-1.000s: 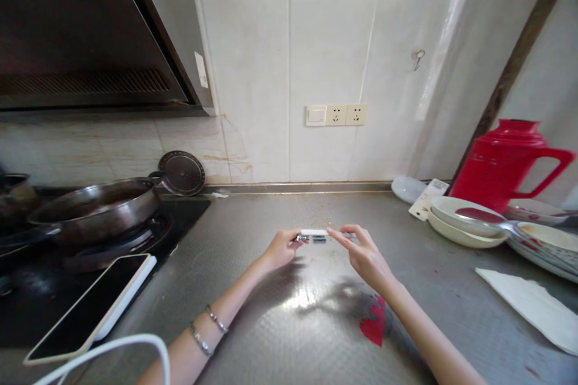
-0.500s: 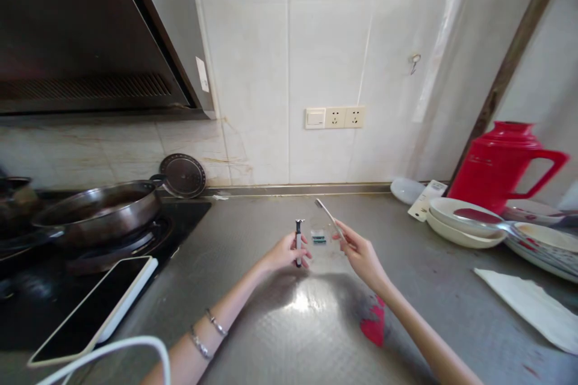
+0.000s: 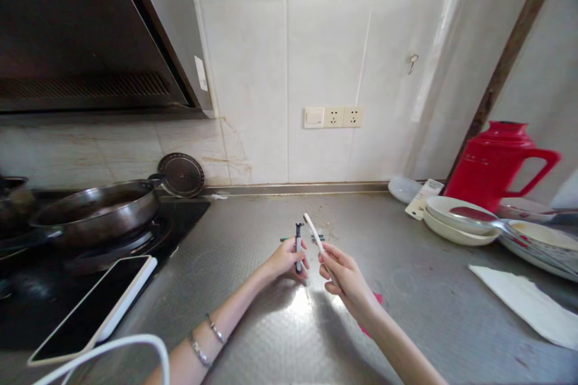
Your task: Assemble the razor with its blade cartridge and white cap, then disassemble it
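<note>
Over the middle of the metal counter, my left hand [image 3: 289,257] is closed around a small razor [image 3: 298,246] with a grey and black handle, held upright with its head at the top. My right hand [image 3: 342,271] pinches a thin white toothbrush [image 3: 313,231], its head tilted up and left, close to the razor's head but apart from it. Small green and clear pieces [image 3: 317,237] lie on the counter just behind the toothbrush. Part of a red patch [image 3: 377,298] shows beside my right wrist.
At left are a pan [image 3: 102,207] on the black stove, a phone [image 3: 93,307] and a white cable [image 3: 135,341]. A red jug [image 3: 494,165], stacked bowls [image 3: 456,227] and a white paper [image 3: 526,304] stand or lie at right.
My right hand has moved left and down, bringing the toothbrush head near the razor. My left hand and the razor have dropped slightly. A green piece now shows behind my left hand.
</note>
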`<state>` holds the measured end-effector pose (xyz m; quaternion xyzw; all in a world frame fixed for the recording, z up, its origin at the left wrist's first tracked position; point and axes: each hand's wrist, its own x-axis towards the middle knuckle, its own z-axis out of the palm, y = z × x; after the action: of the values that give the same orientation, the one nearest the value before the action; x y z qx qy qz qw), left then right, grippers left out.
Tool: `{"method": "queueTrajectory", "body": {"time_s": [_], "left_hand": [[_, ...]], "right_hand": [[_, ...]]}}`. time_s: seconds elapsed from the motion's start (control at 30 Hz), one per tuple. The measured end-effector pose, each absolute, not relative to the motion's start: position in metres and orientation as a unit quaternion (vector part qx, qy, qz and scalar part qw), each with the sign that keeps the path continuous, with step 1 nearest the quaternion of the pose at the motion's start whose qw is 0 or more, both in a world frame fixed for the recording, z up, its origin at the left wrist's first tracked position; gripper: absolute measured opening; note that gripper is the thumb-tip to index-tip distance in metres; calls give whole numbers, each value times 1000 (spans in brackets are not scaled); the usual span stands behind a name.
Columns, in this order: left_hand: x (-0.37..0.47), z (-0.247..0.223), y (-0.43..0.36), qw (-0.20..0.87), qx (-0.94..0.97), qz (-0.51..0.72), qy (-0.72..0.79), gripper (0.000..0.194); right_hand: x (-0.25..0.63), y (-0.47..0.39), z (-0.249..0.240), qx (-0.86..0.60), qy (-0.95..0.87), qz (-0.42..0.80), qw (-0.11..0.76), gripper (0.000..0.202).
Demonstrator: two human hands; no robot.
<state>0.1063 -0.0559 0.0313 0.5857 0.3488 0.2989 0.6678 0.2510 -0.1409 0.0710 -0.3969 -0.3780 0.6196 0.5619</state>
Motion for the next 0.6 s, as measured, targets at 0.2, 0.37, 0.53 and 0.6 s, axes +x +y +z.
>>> {"method": "queueTrajectory", "body": {"time_s": [0.2, 0.37, 0.53, 0.6], "left_hand": [[108, 28, -55, 658, 602, 318, 322, 36], [106, 31, -54, 629, 619, 341, 323, 32], [106, 29, -53, 632, 631, 329, 306, 28], [106, 28, -52, 627, 633, 338, 302, 28]], "right_hand": [[237, -141, 73, -363, -353, 667, 546, 42], [230, -151, 69, -362, -332, 697, 523, 44], [230, -147, 74, -332, -320, 697, 548, 45], [227, -147, 72, -327, -319, 703, 545, 45]]}}
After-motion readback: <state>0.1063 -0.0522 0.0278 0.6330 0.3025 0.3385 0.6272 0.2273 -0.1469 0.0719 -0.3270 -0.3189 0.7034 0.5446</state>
